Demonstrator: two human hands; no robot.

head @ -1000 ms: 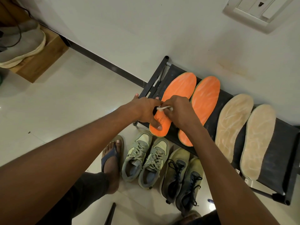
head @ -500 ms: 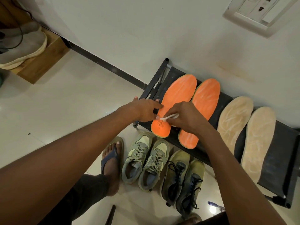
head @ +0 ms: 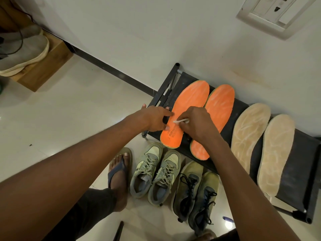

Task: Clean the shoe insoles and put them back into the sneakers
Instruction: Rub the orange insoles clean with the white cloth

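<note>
Head view: A thin white brush (head: 180,121) is pinched in the curled fingers of the right hand (head: 198,125), its tip laid on the heel half of the left orange foam insole (head: 187,108). That insole is pressed flat by the straight fingers of the left hand (head: 152,120) on the black fabric shoe rack (head: 295,157). At 3 o'clock lie a second orange insole (head: 219,108) and two beige insoles (head: 260,145). At 6 o'clock, on the floor, stand grey-green sneakers (head: 154,173) and olive sneakers with black laces (head: 196,192).

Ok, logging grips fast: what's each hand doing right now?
Left hand: open, fingers pressing the orange insole.
Right hand: holding a small white brush.
</note>
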